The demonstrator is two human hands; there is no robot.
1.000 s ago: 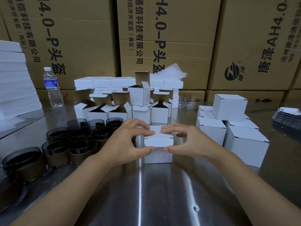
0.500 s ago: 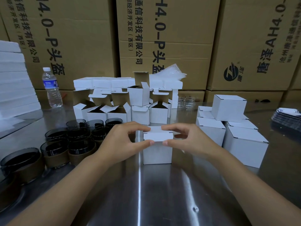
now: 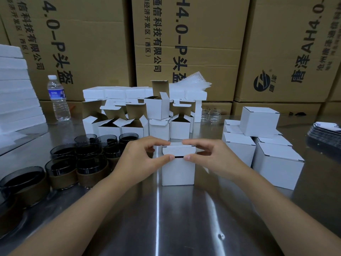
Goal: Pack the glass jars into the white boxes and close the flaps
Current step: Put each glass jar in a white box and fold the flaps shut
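On the glossy steel worktop [image 3: 184, 218], the rounded flap [image 3: 178, 150] of a matte white box [image 3: 178, 172] is pinched by left hand [image 3: 140, 156] and right hand [image 3: 212, 156].

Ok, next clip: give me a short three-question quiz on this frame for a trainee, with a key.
1. Multiple choice: on which side of the box in hand do the closed white boxes stand?
A) the person's left
B) the person's right
C) on top of it
2. True or false: the top flap is already tucked fully in.
3. Fill in: the dark glass jars stand on the person's ____ side.

Key
1. B.
2. False: a dark gap shows along its front edge, where the left hand and right hand pinch it.
3. left.
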